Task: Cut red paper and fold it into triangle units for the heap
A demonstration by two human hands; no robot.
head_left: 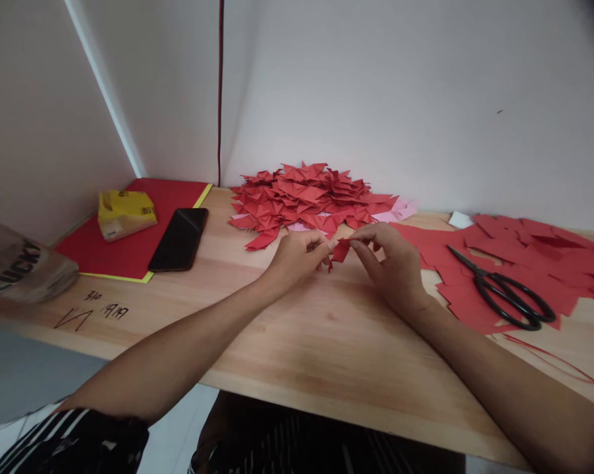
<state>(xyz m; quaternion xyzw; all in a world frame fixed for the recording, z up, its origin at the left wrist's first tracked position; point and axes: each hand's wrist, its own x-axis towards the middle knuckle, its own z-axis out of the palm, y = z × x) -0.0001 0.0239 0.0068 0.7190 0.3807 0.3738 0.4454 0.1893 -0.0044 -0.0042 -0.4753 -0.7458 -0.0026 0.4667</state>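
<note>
Between my two hands, a little above the wooden table (297,342), is a small folded piece of red paper (342,250). My left hand (304,253) pinches its left side, thumb and fingers closed. The right edge is held between thumb and forefinger of my right hand (388,260). Parts of the paper are hidden by the fingers. Just behind the hands lies a heap of folded red paper pieces (307,194), with some pink paper (398,210) showing at its edge.
Flat red paper pieces (514,243) spread at the right, with black-handled scissors (504,289) on them. Thin red strips (554,362) lie nearer. To the left are a phone (179,240), red sheets (114,257), a yellow packet (126,214) and a clear cup (25,263). A wall stands behind.
</note>
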